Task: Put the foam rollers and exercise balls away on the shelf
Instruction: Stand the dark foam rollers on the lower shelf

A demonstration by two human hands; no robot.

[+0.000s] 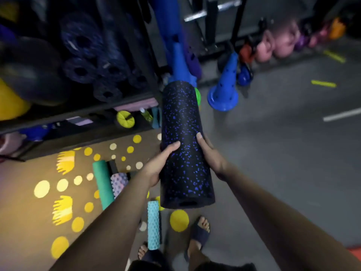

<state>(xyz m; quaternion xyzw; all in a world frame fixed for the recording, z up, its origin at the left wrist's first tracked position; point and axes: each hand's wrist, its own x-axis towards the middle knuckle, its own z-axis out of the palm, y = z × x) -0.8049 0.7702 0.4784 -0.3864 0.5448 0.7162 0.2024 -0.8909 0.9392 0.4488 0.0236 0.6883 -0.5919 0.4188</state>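
A long black foam roller with blue speckles (183, 145) is held in the air between both hands, pointing away from me. My left hand (160, 163) grips its left side and my right hand (210, 153) grips its right side. The black shelf (109, 106) stands to the left, with several dark speckled rollers (93, 61) stacked on it beside a dark ball (33, 71) and a yellow ball (9, 104). On the floor below lie a green roller (102, 184), a knobbly purple roller (119, 182) and a knobbly teal roller (153, 224).
Blue cones (224, 90) stand on the grey floor to the right of the shelf. Pink, purple and orange kettlebells (281, 44) line the far wall. A yellow wheel (126, 119) sits on the low shelf. My sandalled feet (197, 233) are below.
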